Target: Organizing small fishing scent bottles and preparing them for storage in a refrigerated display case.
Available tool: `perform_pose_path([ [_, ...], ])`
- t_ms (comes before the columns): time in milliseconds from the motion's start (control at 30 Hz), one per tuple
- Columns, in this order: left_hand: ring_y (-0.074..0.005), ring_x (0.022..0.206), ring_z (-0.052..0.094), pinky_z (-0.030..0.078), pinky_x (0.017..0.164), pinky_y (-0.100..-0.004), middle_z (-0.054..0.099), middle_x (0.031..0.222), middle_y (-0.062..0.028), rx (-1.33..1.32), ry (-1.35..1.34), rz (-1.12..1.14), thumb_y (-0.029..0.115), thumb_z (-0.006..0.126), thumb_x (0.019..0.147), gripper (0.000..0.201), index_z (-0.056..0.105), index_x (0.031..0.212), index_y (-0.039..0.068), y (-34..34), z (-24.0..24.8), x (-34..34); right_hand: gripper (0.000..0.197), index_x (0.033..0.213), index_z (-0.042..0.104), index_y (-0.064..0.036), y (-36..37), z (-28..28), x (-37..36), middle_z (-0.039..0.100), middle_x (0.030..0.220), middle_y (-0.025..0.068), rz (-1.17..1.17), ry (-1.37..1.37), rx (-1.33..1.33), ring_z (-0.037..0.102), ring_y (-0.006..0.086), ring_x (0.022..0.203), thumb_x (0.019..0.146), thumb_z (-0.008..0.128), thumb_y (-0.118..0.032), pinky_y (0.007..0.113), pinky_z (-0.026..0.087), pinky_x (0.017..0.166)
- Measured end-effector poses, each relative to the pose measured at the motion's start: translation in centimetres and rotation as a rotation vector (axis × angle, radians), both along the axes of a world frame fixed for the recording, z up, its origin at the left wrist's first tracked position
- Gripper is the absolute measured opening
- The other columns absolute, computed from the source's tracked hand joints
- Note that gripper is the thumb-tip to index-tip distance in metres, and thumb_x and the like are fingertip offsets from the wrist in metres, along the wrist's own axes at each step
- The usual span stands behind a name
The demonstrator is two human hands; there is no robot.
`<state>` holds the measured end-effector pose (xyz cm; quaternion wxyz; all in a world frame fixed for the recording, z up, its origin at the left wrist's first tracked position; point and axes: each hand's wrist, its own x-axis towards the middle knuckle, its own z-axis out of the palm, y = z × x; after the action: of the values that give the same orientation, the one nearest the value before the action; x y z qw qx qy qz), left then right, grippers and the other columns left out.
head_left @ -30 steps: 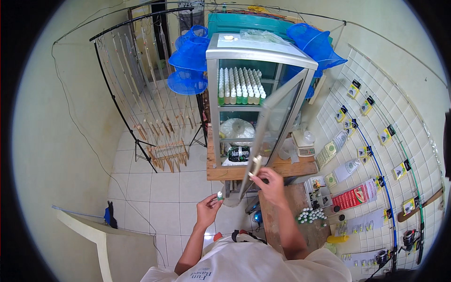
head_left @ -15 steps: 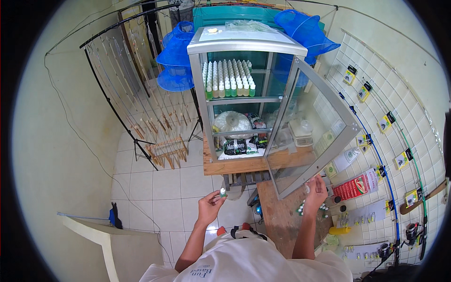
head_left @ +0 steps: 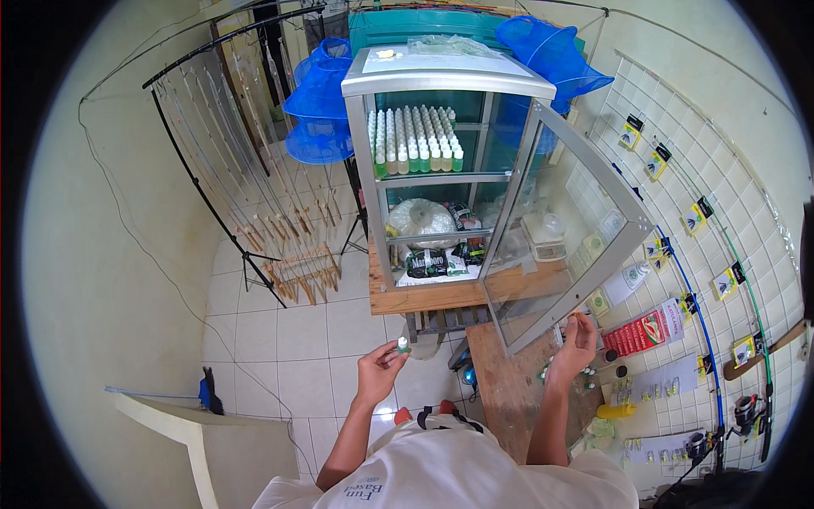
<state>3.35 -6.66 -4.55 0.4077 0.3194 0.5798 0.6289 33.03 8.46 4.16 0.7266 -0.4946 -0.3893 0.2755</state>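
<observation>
The left hand is pinching a small green bottle at its fingertips, white cap uppermost, long axis standing close to upright. Across to the right, the right hand is hovering by the free edge of the glass door, fingers half curled; whether they are touching the frame, I cannot tell. That door is standing wide, swung out rightward, leaving the left hand the nearer one to the open cabinet. Straight ahead of the held bottle, on the upper shelf, the bottle rows are standing packed, caps up. Below, the wooden bench is carrying the cabinet; blue nets are hanging alongside.
</observation>
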Motion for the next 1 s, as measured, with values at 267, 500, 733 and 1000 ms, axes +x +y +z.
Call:
perform_pose_path([
  [267,-0.0193,0.107,0.067,0.057,0.094,-0.0319,0.070,0.114,-0.0140,0.040,0.144,-0.007,-0.002,0.075,0.087,0.032,0.065,0.117,-0.008,0.0,0.8,-0.9,0.009,0.101,0.066,-0.0024,-6.6,-1.9,-6.8,0.065,0.088,0.0036,0.361,0.020,-0.036,0.057,0.0066,0.076,0.094,0.069,-0.007,0.022,0.045,0.062],
  [500,-0.0203,0.105,0.068,0.058,0.094,-0.0333,0.068,0.110,-0.0150,0.124,0.324,-0.067,-0.001,0.076,0.085,0.028,0.069,0.112,-0.004,0.8,3.1,0.1,0.033,0.114,0.070,0.0054,-8.4,-4.5,-15.2,0.072,0.100,0.0117,0.886,-0.274,-0.106,0.070,0.0153,0.088,0.084,0.079,-0.006,0.027,0.057,0.077],
  [733,-0.0216,0.095,0.072,0.059,0.086,-0.0316,0.073,0.103,-0.0151,0.204,0.433,0.055,-0.001,0.080,0.079,0.032,0.071,0.111,-0.003,1.9,3.5,0.1,0.030,0.109,0.073,0.0039,-7.8,-3.4,-17.1,0.073,0.102,0.0137,0.816,-0.318,-0.131,0.070,0.0159,0.088,0.082,0.080,-0.007,0.028,0.057,0.075],
  [1000,-0.0218,0.105,0.067,0.054,0.095,-0.0345,0.069,0.111,-0.0143,0.247,0.578,0.076,0.001,0.077,0.084,0.036,0.067,0.118,-0.002,6.6,6.4,-3.7,0.027,0.113,0.070,0.0077,1.6,0.5,-17.4,0.072,0.103,0.0096,0.601,-0.110,-0.033,0.067,0.0126,0.090,0.089,0.074,-0.002,0.026,0.054,0.078],
])
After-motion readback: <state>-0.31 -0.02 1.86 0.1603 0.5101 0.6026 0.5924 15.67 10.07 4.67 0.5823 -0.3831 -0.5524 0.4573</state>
